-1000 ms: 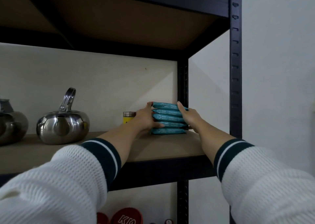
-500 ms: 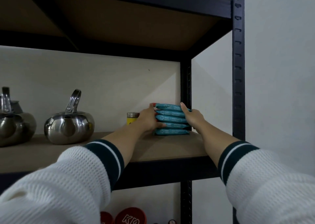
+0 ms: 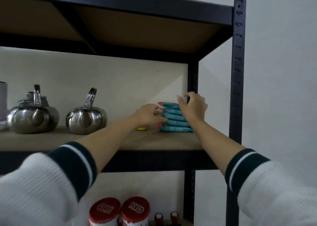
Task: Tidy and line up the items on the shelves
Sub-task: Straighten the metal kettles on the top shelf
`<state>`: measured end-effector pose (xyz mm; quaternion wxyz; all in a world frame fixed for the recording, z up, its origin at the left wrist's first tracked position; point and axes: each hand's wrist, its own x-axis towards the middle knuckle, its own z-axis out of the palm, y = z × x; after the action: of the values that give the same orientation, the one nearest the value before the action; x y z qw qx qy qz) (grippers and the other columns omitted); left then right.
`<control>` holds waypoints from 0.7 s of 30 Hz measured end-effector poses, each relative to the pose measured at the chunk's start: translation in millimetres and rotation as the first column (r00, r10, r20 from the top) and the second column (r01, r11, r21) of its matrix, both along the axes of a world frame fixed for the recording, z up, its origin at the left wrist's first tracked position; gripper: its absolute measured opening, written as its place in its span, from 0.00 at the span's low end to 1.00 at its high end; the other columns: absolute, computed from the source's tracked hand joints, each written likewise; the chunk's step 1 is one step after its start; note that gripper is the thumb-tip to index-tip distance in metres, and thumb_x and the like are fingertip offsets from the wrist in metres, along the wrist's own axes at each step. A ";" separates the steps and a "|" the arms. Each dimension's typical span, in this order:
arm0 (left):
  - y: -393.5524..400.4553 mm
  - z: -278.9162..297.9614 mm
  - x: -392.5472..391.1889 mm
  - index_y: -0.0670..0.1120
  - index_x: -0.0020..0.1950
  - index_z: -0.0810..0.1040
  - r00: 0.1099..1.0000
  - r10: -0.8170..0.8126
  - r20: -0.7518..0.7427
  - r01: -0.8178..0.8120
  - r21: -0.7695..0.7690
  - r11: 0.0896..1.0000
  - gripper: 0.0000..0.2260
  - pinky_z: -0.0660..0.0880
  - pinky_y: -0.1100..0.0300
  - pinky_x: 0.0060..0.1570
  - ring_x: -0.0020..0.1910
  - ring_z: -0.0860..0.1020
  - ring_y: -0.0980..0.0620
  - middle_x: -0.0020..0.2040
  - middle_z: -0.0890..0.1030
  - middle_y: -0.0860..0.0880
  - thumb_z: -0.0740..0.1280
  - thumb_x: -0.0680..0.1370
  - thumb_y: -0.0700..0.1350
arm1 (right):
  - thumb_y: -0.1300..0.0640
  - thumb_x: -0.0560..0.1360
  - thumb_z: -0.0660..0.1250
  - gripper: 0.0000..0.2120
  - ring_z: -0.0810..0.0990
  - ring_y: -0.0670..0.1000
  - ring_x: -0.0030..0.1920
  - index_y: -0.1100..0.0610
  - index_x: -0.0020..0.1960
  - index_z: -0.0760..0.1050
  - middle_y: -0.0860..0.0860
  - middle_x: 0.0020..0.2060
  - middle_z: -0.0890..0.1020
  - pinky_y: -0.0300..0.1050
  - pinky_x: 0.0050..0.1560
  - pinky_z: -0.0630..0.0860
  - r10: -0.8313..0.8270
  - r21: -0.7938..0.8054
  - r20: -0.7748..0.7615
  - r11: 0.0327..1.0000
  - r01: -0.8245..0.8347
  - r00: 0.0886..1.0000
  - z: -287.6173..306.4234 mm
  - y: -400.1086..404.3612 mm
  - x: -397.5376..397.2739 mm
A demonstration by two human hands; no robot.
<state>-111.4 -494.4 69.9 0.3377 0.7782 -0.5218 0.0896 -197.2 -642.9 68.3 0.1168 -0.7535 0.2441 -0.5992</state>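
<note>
**Squaring the stack of teal packets**

At the right end of the wooden shelf (image 3: 72, 138), seen from the head camera, a stack of teal packets (image 3: 175, 118) sits just beside the dark rear post. The left hand (image 3: 147, 115) presses curled fingertips against the stack's left ends. The right hand (image 3: 193, 105) hovers at the top right corner, fingers loosely curled, holding nothing that I can see.

To do this well, push evenly from both sides so the soft, glossy pouches line up flush without sliding.

Two rounded, mirror-bright steel kettles (image 3: 86, 116) stand well apart to the left. A yellow object (image 3: 141, 128) peeks out under the left wrist.
</note>
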 end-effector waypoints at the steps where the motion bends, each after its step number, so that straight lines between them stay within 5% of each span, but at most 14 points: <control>1: 11.7 -2.4 -2.6 0.43 0.69 0.70 1.000 -0.018 -0.005 0.018 0.034 0.999 0.25 0.68 0.67 0.54 0.60 0.75 0.53 0.64 0.76 0.48 0.70 0.75 0.50 | 0.46 0.77 0.63 0.14 0.72 0.54 0.59 0.55 0.53 0.78 0.51 0.53 0.80 0.49 0.59 0.62 0.073 -0.065 0.010 0.995 -0.072 0.997 2.2 10.2 1.1; 4: 54.2 -9.3 -8.5 0.45 0.68 0.73 0.995 -0.028 0.091 0.012 0.172 0.985 0.21 0.67 0.68 0.54 0.59 0.75 0.56 0.62 0.77 0.51 0.67 0.77 0.51 | 0.51 0.76 0.65 0.09 0.79 0.51 0.48 0.55 0.45 0.80 0.48 0.43 0.83 0.49 0.54 0.73 0.261 -0.183 -0.140 0.941 -0.284 0.955 7.5 49.4 6.8; 7: 99.0 -14.1 -4.3 0.47 0.67 0.74 0.986 0.033 0.161 -0.076 0.271 0.960 0.16 0.67 0.67 0.59 0.61 0.75 0.55 0.64 0.77 0.50 0.63 0.79 0.48 | 0.44 0.74 0.67 0.13 0.80 0.49 0.44 0.54 0.46 0.80 0.47 0.42 0.82 0.49 0.46 0.79 0.322 -0.049 -0.462 0.921 -0.386 0.826 2.8 94.7 14.2; 12: 175.8 -18.8 15.5 0.48 0.64 0.77 0.964 0.139 0.228 -0.208 0.317 0.925 0.14 0.66 0.65 0.59 0.59 0.74 0.56 0.61 0.76 0.53 0.58 0.81 0.47 | 0.43 0.73 0.68 0.15 0.79 0.47 0.43 0.55 0.50 0.80 0.49 0.47 0.83 0.44 0.46 0.76 0.386 0.084 -0.621 0.898 -0.432 0.682 -8.2 158.2 26.7; 16: 228.2 -29.9 39.6 0.42 0.50 0.78 0.928 0.238 0.286 -0.317 0.275 0.907 0.16 0.69 0.61 0.48 0.47 0.76 0.51 0.46 0.79 0.48 0.54 0.82 0.49 | 0.45 0.73 0.69 0.22 0.79 0.53 0.53 0.59 0.60 0.77 0.54 0.57 0.80 0.47 0.53 0.77 0.307 0.117 -0.782 0.927 -0.357 0.543 -10.2 187.8 45.8; 21: 260.4 -58.3 64.1 0.50 0.55 0.78 0.861 0.383 0.334 -0.454 0.165 0.876 0.25 0.73 0.50 0.54 0.49 0.78 0.48 0.50 0.81 0.48 0.46 0.78 0.60 | 0.46 0.71 0.72 0.38 0.70 0.55 0.67 0.56 0.74 0.58 0.54 0.70 0.69 0.42 0.57 0.68 0.410 0.180 -0.709 0.892 -0.416 0.573 -14.7 209.4 79.8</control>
<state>-47.3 -234.0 11.7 0.1334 0.8862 -0.3899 0.2116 -117.3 -433.5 53.5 0.1431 -0.9646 0.0855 -0.2045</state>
